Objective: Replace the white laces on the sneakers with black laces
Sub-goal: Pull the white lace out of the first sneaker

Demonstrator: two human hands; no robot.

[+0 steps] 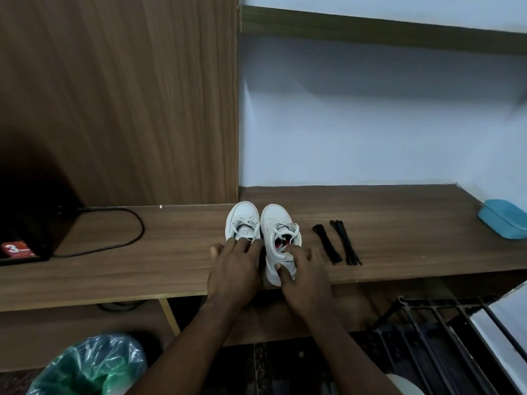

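Here, at the far left of the wooden desk (148,266), a black box (28,220) with a red label (15,250) sits in shadow, and a black cable (125,238) loops out from it across the wood. Below the desk edge a bin lined with a green plastic bag (88,366) shows near my left elbow. My left forearm reaches up and forward from the bottom of the view, and my left hand (233,269) comes down palm first on the back half of the left sneaker (242,218). My fingers curve over its opening, my thumb is splayed out on its left side, and so I hold it from above. The two sneakers stand side by side, touching, toes pointing away from me toward the wall, with the white laces (245,223) threaded in both. My right forearm angles in from the lower right, and my right hand (305,280) grips the right sneaker (278,220) at its heel end. The thumb presses the outer side and a bent forefinger hooks over the collar beside the pink lining. Just right of that hand the black laces (328,243) lie on the desk as two narrow bundles, near each other but apart. Farther right, near the desk's end, sits a blue container (503,218), and below it stands a black metal rack (442,337).
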